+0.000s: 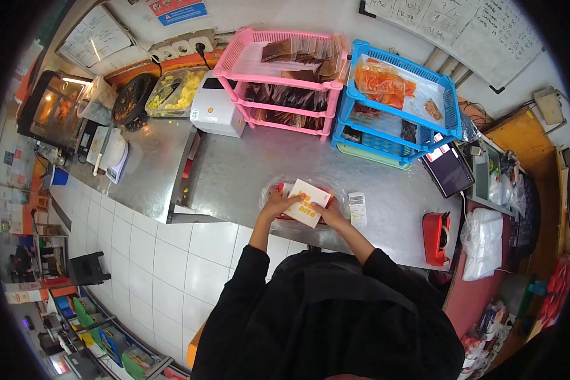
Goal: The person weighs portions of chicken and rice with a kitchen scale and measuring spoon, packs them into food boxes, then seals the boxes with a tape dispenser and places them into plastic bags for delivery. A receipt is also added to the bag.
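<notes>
Between my two hands is a small white cardboard box [306,218] with yellow lettering on top, slightly turned. My left hand [274,204] grips its left edge, thumb over the top. On the right edge, my right hand [331,214] holds it the same way. Below the box lies a clear plastic bag [267,190] with something red in it, mostly hidden by the box and hands. A printed paper slip [357,209] rests on the metal table just right of my right hand.
Pink stacked trays [285,77] with sachets and blue stacked trays [394,101] with packets stand at the back of the metal table [247,164]. A white label printer [216,107] is at left. On the right are a red tape dispenser [434,239] and a dark tablet [448,168].
</notes>
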